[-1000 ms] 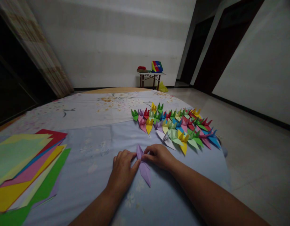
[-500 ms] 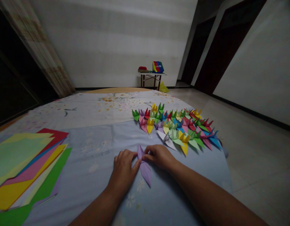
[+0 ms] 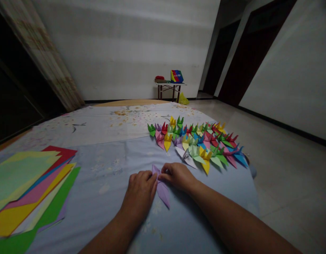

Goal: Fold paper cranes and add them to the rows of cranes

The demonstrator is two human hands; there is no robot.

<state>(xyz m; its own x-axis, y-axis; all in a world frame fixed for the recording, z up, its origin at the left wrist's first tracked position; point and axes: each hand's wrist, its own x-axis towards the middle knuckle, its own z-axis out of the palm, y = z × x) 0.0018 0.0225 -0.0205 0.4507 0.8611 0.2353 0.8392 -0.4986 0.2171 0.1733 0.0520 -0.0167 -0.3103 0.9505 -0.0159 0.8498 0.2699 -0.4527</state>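
Observation:
A long, narrow piece of folded purple origami paper (image 3: 163, 193) lies slantwise on the blue part of the tablecloth, pointed at both ends. My left hand (image 3: 140, 188) is closed at its left edge, thumb and fingertips together on the paper's middle. From the other side my right hand (image 3: 178, 175) pinches the paper near its middle between thumb and curled fingers. The small folds under the fingertips are hidden. Beyond my right hand stand several folded paper cranes (image 3: 194, 153) in many colours, grouped in rows.
A fanned stack of coloured paper sheets (image 3: 50, 195) lies on the left of the tablecloth (image 3: 99, 208). The table's right edge drops to a tiled floor (image 3: 284, 169). Against the far wall stands a small table (image 3: 170, 84) with a colourful box (image 3: 176, 76) on it.
My left thumb has drawn up against its fingers at the paper's middle. The upper tip of the purple paper has shifted slightly left. My right hand keeps nearly the same place.

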